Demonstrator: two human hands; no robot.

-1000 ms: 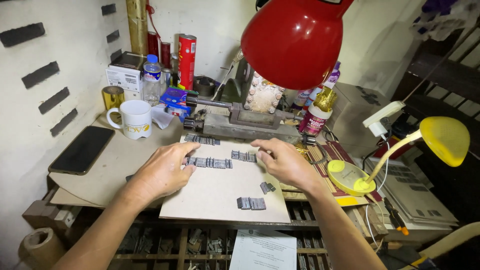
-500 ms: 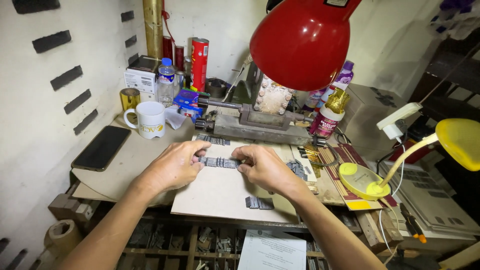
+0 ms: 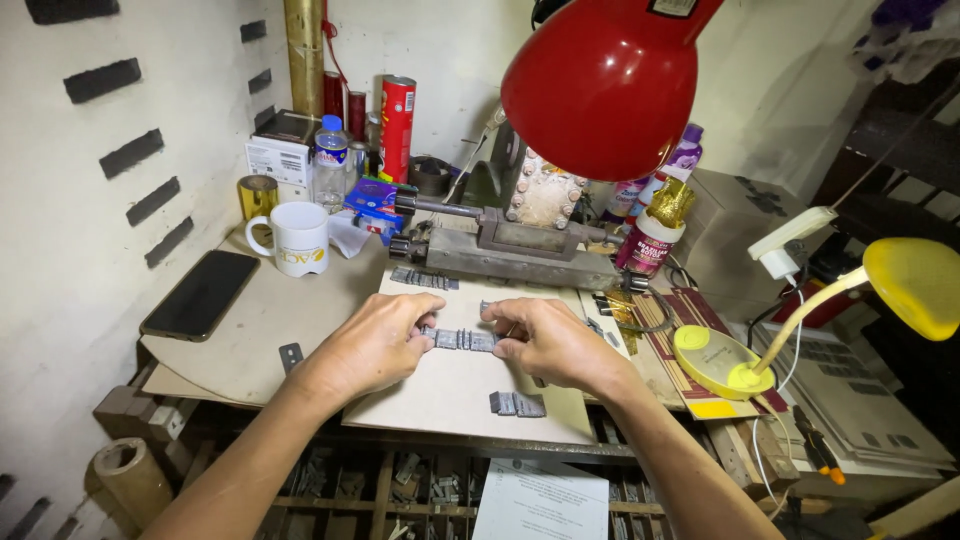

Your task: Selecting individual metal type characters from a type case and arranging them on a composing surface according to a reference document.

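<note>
Grey metal type row (image 3: 462,339), now pinched end-to-end between my left hand (image 3: 375,345) and right hand (image 3: 550,343); a second ago, both lay spread flat across several rows.

White box (image 3: 277,155) back left; red canister (image 3: 397,128) beside; dark phone (image 3: 201,293) left.

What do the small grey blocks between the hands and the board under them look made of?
The row of grey blocks, pinched between left hand and right hand, looks like dull cast metal: uniform grey, matte, sharp-edged. The board looks like plain cardboard or fibreboard: flat, tan, unglossed.
</note>
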